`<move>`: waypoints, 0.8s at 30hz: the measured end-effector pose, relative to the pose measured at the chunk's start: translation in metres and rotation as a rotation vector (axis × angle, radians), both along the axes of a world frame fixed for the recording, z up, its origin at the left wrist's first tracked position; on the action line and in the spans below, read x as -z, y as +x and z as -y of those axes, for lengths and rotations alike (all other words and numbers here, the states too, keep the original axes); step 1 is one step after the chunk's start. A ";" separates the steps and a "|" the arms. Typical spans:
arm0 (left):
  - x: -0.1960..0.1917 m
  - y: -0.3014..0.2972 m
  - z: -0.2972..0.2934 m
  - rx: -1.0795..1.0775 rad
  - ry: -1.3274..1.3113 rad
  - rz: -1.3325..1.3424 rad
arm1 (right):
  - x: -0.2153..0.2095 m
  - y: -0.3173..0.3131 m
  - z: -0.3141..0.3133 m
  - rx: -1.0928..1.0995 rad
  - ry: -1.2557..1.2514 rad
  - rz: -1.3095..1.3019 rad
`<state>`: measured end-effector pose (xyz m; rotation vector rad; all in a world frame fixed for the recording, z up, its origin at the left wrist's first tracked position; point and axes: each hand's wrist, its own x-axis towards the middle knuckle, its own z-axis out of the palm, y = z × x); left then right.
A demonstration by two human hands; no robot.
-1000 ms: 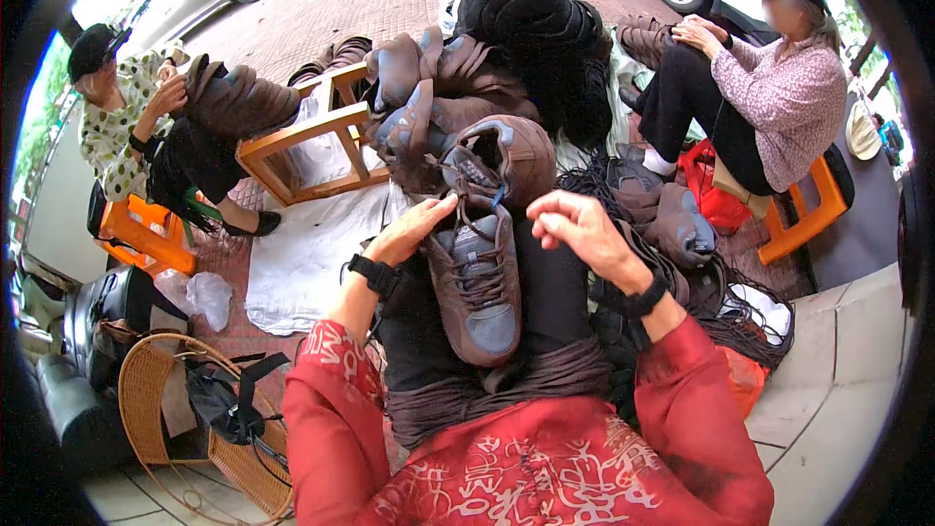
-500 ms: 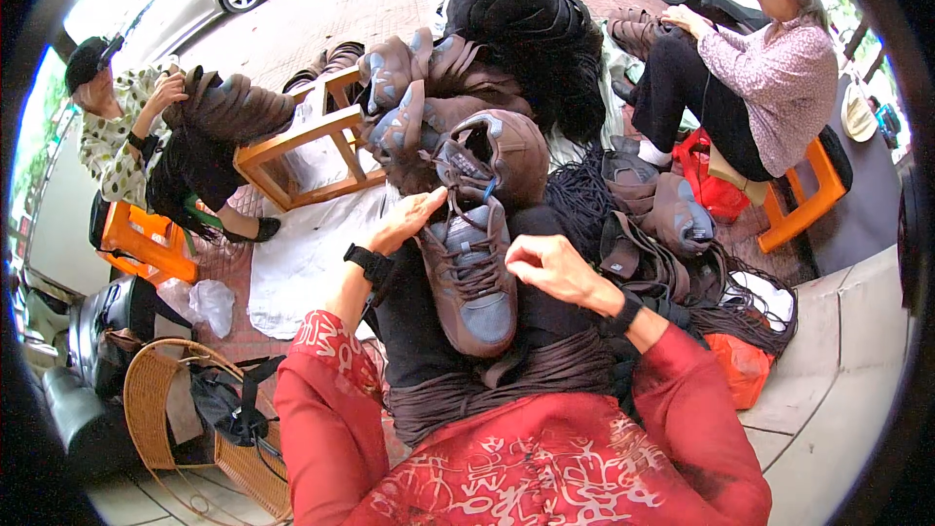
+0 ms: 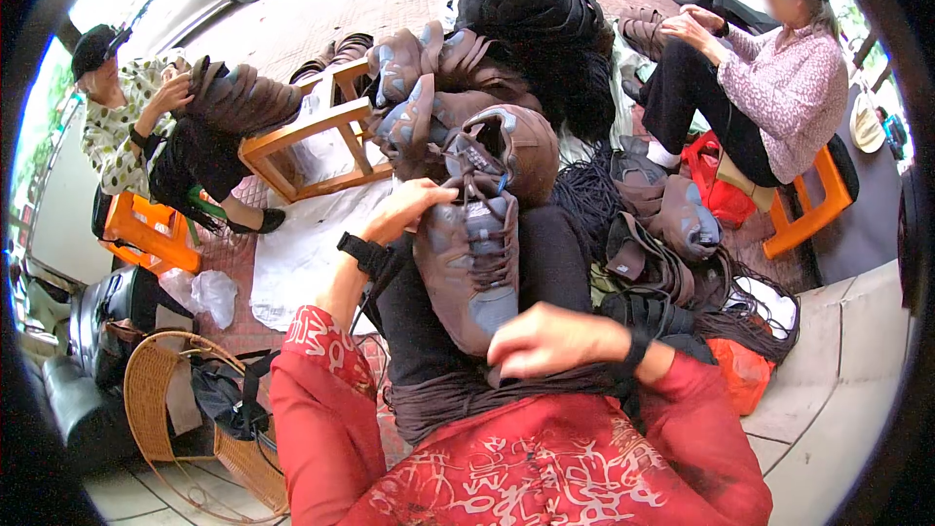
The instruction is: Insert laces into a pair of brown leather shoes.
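Note:
A brown and grey-blue lace-up shoe (image 3: 453, 278) lies on my lap, its toe toward me and laces threaded across its front. My left hand (image 3: 414, 206) is closed at the upper left side of the shoe, fingertips by the top laces. Just right of the toe, above a bundle of dark laces (image 3: 443, 409) lying across my lap, is my right hand (image 3: 560, 341). Its fingers point down and left and are smeared by motion, so whether they hold a lace is hidden. Behind the shoe sits another brown shoe (image 3: 531, 151), opening upward.
Brown shoes pile up beyond my knees beside a wooden stool frame (image 3: 312, 141) and a black heap (image 3: 531, 19). Loose shoes (image 3: 672, 214) and dark laces (image 3: 584, 190) lie right. Two people sit on orange stools, left and right. A wicker chair (image 3: 161, 409) stands near left.
My right hand has moved from the shoe's right side down toward the toe and lap. My left fingers have bent in against the shoe. The person at right has raised their hands off the shoes.

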<state>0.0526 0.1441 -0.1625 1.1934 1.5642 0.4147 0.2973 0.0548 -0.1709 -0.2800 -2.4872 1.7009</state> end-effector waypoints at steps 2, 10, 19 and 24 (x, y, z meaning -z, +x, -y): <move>0.007 -0.027 -0.017 0.138 0.126 0.034 | 0.017 -0.019 0.047 -0.169 0.075 -0.031; 0.003 -0.002 -0.009 0.125 0.330 0.268 | 0.001 -0.017 -0.003 0.834 0.081 0.170; 0.074 -0.028 -0.030 0.234 -0.003 -0.068 | 0.018 0.008 -0.128 0.915 0.499 0.164; 0.062 -0.010 -0.023 0.367 0.053 0.092 | 0.045 0.004 -0.157 0.758 0.538 0.058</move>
